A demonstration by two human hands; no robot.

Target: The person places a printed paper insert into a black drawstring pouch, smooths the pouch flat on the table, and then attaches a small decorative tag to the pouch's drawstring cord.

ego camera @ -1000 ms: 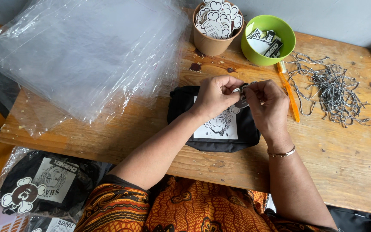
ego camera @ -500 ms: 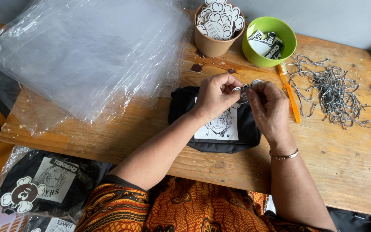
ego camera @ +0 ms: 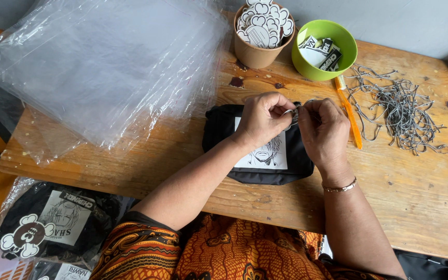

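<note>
In the head view, at the centre of the frame, both hands meet over a black pouch with a white printed panel that lies flat on the wooden table. The left hand and the right hand have their fingers closed in a pinch on a small metal ring or chain end held between them, just above the pouch's upper edge; the piece is too small to make out exactly. This looks like the fastening step, which calls for fine fingertip work. To the right lie a heap of ball chains and an orange tool; above stand a green bowl and a brown cup of stickers; clear plastic bags fill the upper left.
</note>
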